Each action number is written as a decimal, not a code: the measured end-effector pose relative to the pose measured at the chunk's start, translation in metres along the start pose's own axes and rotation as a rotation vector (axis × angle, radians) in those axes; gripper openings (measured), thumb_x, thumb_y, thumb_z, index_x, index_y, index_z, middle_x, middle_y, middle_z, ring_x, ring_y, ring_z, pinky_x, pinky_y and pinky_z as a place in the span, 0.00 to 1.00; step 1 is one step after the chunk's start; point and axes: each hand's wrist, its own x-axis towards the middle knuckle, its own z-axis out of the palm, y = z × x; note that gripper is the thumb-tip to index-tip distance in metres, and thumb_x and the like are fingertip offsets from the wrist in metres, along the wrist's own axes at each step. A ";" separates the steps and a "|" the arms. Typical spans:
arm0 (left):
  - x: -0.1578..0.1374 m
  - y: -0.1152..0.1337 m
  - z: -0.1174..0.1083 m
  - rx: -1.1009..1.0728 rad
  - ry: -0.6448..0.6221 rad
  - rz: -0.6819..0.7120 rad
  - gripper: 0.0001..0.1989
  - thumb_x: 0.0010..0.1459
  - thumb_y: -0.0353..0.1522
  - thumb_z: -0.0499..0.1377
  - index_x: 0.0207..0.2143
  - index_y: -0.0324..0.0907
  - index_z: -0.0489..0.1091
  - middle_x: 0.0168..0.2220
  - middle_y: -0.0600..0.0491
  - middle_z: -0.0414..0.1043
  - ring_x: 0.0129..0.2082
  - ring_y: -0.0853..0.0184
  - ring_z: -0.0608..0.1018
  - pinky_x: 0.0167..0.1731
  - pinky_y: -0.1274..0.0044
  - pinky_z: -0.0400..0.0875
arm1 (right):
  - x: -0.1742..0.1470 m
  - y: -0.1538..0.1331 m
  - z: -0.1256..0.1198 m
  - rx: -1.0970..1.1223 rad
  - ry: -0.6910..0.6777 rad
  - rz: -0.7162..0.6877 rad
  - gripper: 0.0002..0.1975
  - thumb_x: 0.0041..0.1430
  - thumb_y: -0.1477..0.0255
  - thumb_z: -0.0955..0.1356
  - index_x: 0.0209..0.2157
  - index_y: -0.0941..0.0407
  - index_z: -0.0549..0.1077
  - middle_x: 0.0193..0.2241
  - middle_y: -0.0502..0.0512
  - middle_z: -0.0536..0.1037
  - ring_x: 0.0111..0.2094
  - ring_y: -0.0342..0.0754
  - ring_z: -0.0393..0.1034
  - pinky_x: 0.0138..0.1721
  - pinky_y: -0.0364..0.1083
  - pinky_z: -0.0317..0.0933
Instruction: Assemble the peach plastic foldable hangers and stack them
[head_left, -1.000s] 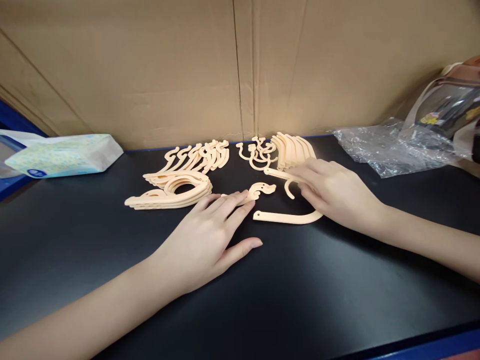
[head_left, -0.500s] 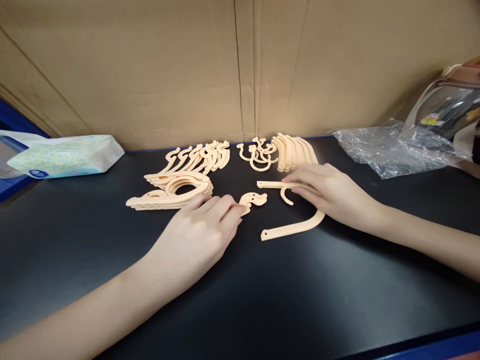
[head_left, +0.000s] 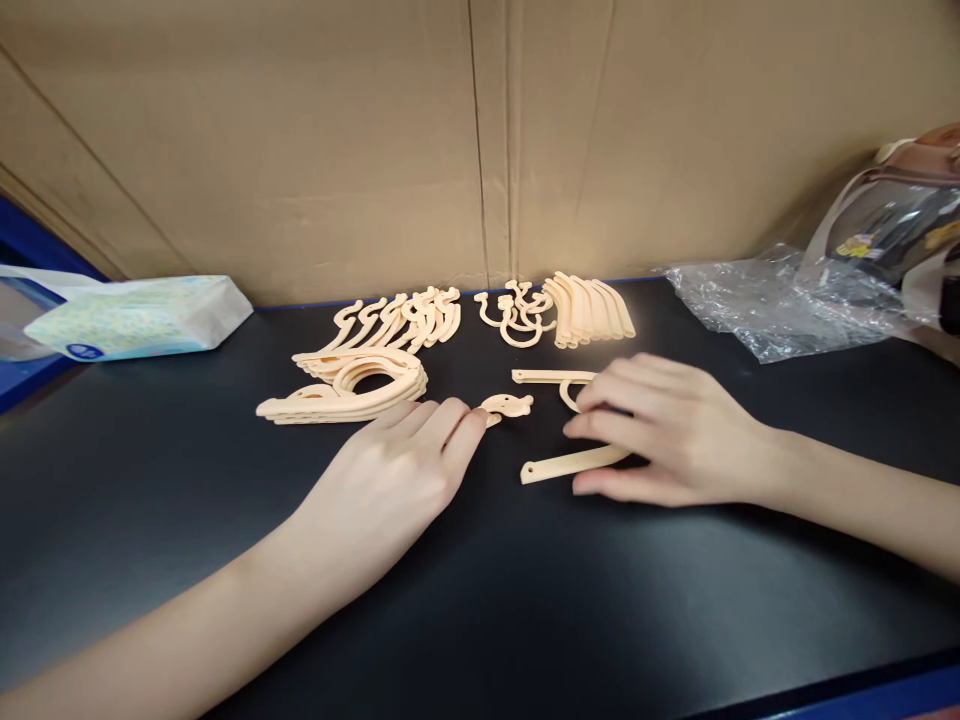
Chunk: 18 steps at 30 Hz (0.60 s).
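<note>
"Cardboard (head_left: pixel 300 150) stands behind the black bench (head_left: pixel 480 620). What comes first from the left?"

"A tissue pack (head_left: pixel 154 316), then a stack of cream frames (head_left: pixel 341 405) with a row of curved pieces (head_left: pixel 429 322) behind it, probably grouped by shape for easy picking."

"And the left hand (head_left: pixel 409 465)?"

"Its fingers are closed on the left end of a holed piece (head_left: pixel 510 405) at mid-bench, perhaps to steady it. The thumb is hidden."

"Beyond that?"

"Small hooks (head_left: pixel 521 342) and a fan of bent arms (head_left: pixel 576 312) at the back. Nearer, an upper bar (head_left: pixel 544 377) and a lower bar (head_left: pixel 570 464) lie apart, holed ends facing left, perhaps kept handy."

"What of the right hand (head_left: pixel 667 430)?"

"Open, fingers spread over both bars; whether it touches them is unclear. Farther right, clear wrap (head_left: pixel 780 300) and a see-through bag (head_left: pixel 892 220) sit aside, presumably out of the way."
</note>
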 end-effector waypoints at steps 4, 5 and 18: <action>0.000 -0.001 -0.003 0.024 0.015 -0.007 0.15 0.64 0.19 0.45 0.43 0.32 0.70 0.33 0.46 0.74 0.32 0.56 0.80 0.27 0.68 0.75 | 0.001 -0.013 0.001 0.003 -0.148 -0.051 0.13 0.67 0.67 0.63 0.34 0.59 0.74 0.31 0.53 0.75 0.33 0.48 0.67 0.37 0.48 0.59; 0.000 -0.001 -0.005 0.033 0.022 -0.008 0.16 0.65 0.19 0.44 0.44 0.32 0.70 0.34 0.46 0.75 0.33 0.56 0.80 0.28 0.68 0.75 | 0.001 -0.015 0.002 0.008 -0.163 -0.047 0.12 0.68 0.71 0.61 0.34 0.59 0.74 0.31 0.53 0.74 0.33 0.47 0.67 0.37 0.48 0.59; 0.002 0.002 -0.005 0.004 0.069 -0.084 0.19 0.64 0.19 0.42 0.52 0.35 0.65 0.37 0.47 0.71 0.30 0.62 0.78 0.26 0.73 0.73 | 0.002 -0.013 0.003 -0.109 -0.077 -0.120 0.08 0.70 0.78 0.58 0.37 0.59 0.66 0.25 0.49 0.68 0.25 0.44 0.58 0.29 0.45 0.56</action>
